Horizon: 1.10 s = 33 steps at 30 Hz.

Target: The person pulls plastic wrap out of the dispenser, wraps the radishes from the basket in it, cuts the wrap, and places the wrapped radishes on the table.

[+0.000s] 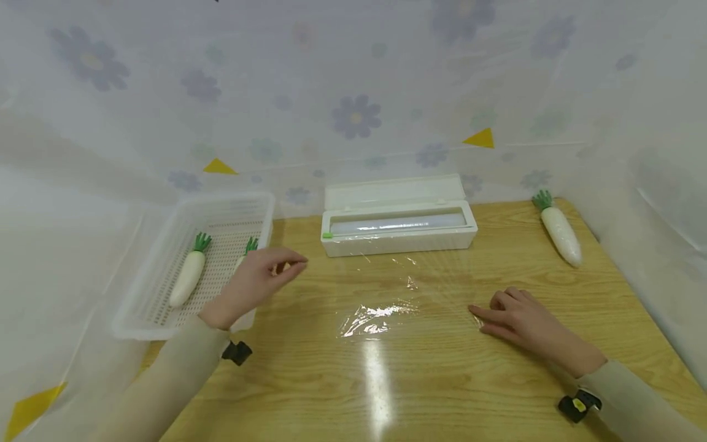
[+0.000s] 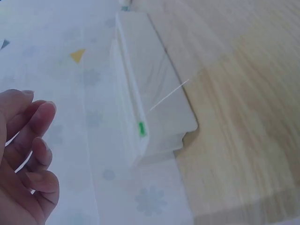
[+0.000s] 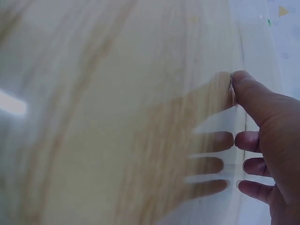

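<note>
A sheet of clear plastic wrap (image 1: 381,312) stretches from the front of a white wrap dispenser (image 1: 397,244) over the wooden table. At the sheet's right edge, my right hand (image 1: 521,322) pinches the film between thumb and index finger; the thumb (image 3: 253,93) covers most of the index finger in the right wrist view. My left hand (image 1: 259,279) is held beside the sheet's left side, in front of a basket, fingers loosely bent around nothing. The dispenser's lid (image 1: 394,191) is up, showing the roll (image 1: 397,224) inside, with a green slider (image 1: 328,236) at its left end.
A white plastic basket (image 1: 166,245) stands on the left with a white radish (image 1: 189,277) in it and a second one (image 1: 251,244) partly behind my left hand. Another radish (image 1: 560,234), glossy, lies at the back right. Floral sheeting (image 1: 356,116) encloses the table.
</note>
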{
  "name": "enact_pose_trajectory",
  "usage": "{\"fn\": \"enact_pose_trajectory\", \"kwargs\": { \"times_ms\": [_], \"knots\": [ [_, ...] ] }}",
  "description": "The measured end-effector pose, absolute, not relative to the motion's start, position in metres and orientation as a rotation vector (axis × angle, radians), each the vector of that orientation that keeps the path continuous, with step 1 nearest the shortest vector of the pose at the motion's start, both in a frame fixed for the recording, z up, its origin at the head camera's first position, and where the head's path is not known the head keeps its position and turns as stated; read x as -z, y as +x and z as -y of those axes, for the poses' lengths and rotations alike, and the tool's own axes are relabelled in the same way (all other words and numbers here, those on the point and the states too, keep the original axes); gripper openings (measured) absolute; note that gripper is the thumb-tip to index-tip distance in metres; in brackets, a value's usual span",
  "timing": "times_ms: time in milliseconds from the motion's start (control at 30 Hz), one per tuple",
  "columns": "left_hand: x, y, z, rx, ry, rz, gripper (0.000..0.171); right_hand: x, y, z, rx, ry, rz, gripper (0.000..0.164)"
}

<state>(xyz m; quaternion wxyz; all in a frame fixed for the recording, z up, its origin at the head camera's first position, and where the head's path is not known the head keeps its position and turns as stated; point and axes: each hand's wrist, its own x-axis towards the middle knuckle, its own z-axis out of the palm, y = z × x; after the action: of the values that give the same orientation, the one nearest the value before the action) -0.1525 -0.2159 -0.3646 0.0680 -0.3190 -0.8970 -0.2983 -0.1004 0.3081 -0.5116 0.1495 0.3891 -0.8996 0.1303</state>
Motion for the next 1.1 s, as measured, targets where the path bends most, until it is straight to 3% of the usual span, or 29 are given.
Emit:
{"fn": "enact_pose_trajectory", "kwargs": {
  "times_ms": [200, 367, 767, 1100],
  "knots": [
    [0.345, -0.184, 0.255, 0.960, -0.592, 2.677, 0.018, 0.514, -0.100, -0.306, -0.356, 1.102, 2.593, 0.044],
    [0.352, -0.205, 0.289, 0.968, -0.334, 2.727, 0.031, 0.515, -0.100, -0.305, -0.371, 1.099, 2.584, 0.042],
    [0.391, -0.232, 0.349, 0.944, -0.047, 3.158, 0.059, 0.519, -0.097, -0.301, -0.394, 1.100, 2.579, 0.041],
    [0.403, -0.228, 0.349, 1.022, 0.103, 3.429, 0.069, 0.518, -0.096, -0.297, -0.415, 1.086, 2.587, 0.043]
  ]
}}
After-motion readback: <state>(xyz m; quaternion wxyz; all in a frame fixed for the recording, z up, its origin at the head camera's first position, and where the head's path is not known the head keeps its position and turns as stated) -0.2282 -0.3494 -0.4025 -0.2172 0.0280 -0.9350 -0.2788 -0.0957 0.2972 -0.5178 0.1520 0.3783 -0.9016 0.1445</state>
